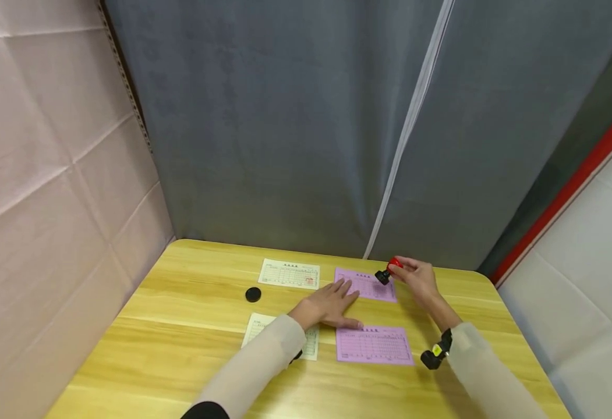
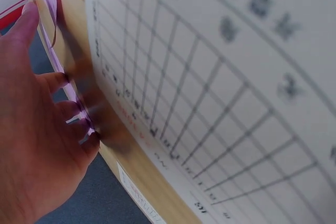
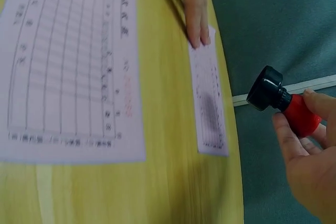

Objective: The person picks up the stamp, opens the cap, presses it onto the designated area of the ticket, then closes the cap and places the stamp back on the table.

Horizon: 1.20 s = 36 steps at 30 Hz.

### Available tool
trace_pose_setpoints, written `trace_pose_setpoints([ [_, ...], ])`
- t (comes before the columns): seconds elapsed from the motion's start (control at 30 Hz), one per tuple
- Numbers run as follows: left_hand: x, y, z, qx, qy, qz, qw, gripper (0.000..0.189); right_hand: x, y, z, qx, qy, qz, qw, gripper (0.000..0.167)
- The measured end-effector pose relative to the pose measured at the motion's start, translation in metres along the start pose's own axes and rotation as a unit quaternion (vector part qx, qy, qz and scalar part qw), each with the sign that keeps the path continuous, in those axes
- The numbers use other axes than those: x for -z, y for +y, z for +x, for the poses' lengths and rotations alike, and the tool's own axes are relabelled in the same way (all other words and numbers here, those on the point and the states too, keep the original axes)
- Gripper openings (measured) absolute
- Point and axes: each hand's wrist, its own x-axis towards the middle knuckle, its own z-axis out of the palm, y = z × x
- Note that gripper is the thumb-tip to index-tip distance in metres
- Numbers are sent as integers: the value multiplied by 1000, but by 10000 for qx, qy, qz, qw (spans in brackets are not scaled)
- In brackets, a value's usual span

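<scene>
A stamp with a red handle and black base point(image 1: 388, 271) is gripped by my right hand point(image 1: 418, 280), tilted above the far purple form point(image 1: 365, 284). In the right wrist view the fingers and thumb curl round the red handle point(image 3: 303, 116), and the black head stands apart from the paper. My left hand point(image 1: 332, 304) lies with fingers spread, its fingertips on the left edge of that purple form. In the left wrist view its fingers point(image 2: 68, 109) reach the purple paper. Below sits a second purple form point(image 1: 374, 345).
At the back left lies a pale green form point(image 1: 289, 273) bearing a red stamp mark. Another pale form point(image 1: 255, 326) is partly under the left forearm. A round black cap point(image 1: 253, 294) rests on the wooden table point(image 1: 180, 326). A grey curtain point(image 1: 264, 128) hangs behind.
</scene>
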Motion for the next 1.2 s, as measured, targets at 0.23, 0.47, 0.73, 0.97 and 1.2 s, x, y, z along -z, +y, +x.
trace_pose_setpoints([
  [0.23,0,5,-3,136,-75,233,9996,101,4,9,-4,502,92,-1131,9923,53],
  [0.47,-1,6,-4,180,-124,283,9994,103,4,19,-6,940,300,-1707,9804,49],
  [0.73,2,6,-9,192,-135,385,9990,103,1,24,-13,1264,324,-1720,9764,48],
  [0.97,1,7,-8,185,-100,455,9987,104,-6,28,-18,1542,221,-1699,9731,47],
  [1.2,0,7,-8,190,-91,552,9983,105,-10,32,-19,1588,196,-1820,9702,46],
])
